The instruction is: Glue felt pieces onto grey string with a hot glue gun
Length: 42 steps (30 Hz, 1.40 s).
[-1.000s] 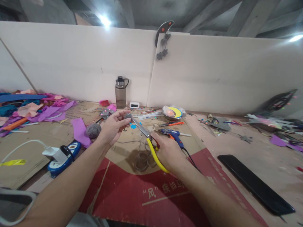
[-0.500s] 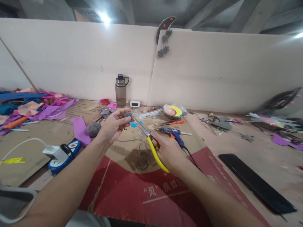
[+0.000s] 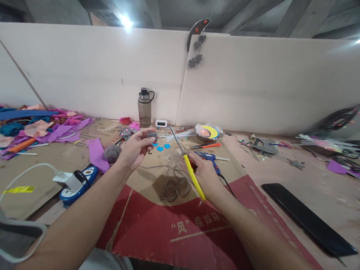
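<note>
Between the thumb and fingers of my left hand point(image 3: 137, 147) is a small grey felt-like piece point(image 3: 152, 136); its exact shape is hard to make out. My right hand point(image 3: 206, 174) grips scissors point(image 3: 194, 176) with yellow handles, the blades pointing up and away, apart from the grey piece. Small blue flower cutouts point(image 3: 159, 149) lie on the cardboard just beyond my left hand. Below the hands rests a loose coil of grey-brown cord point(image 3: 176, 189). A ball of grey yarn point(image 3: 111, 153) sits left of my left wrist. Partly behind my right hand lies a blue glue gun point(image 3: 215, 165).
A water bottle point(image 3: 144, 110) and a small white digital clock point(image 3: 161, 123) stand by the back panel. Left are a power strip point(image 3: 67, 197) and coloured felt scraps point(image 3: 67, 131). A bowl point(image 3: 209, 133) and orange-handled tool point(image 3: 210, 145) lie behind; a black slab point(image 3: 308, 217) is right.
My right hand has drawn the scissors right, away from the grey piece, and the blades now point more upward. My left hand still holds the piece in nearly the same place.
</note>
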Each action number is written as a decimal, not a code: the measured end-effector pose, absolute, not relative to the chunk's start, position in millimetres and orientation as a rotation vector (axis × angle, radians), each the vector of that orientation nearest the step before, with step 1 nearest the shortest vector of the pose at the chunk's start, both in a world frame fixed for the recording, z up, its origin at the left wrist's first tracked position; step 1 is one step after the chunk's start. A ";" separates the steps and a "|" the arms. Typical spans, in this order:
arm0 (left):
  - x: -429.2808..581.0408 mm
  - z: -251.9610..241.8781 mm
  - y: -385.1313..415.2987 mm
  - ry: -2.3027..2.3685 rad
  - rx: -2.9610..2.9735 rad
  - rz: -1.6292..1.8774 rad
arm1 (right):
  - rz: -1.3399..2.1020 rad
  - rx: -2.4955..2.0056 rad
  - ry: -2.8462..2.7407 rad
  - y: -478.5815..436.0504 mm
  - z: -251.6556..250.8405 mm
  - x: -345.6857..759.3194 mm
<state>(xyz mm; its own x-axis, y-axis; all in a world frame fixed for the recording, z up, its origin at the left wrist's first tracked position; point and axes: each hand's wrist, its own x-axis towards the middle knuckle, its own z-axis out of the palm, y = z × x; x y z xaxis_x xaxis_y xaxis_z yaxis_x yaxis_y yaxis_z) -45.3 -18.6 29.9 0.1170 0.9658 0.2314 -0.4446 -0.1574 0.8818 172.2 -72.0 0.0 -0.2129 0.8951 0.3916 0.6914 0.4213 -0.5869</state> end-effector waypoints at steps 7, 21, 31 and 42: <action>-42.0 27.8 -17.3 0.641 1.120 1.442 | 0.501 -1.281 -2.023 -75.1 -0.6 169.2; -27.1 24.0 -29.3 0.654 1.081 1.337 | 0.162 -1.448 -2.173 -75.9 -4.7 168.0; -26.7 21.7 -28.7 0.655 1.095 1.330 | 0.084 -1.450 -2.172 -75.2 -7.3 168.8; -27.3 24.8 -30.3 0.669 1.097 1.334 | 0.156 -1.394 -2.147 -75.7 -7.1 168.0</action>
<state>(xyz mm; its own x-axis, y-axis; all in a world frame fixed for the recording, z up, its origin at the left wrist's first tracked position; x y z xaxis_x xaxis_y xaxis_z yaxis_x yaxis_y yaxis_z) -27.3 -30.3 24.8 0.1701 0.9653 0.1980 -0.4189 -0.1111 0.9012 168.0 -75.7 -7.1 -0.2948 0.8697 0.3960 0.8033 0.4499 -0.3902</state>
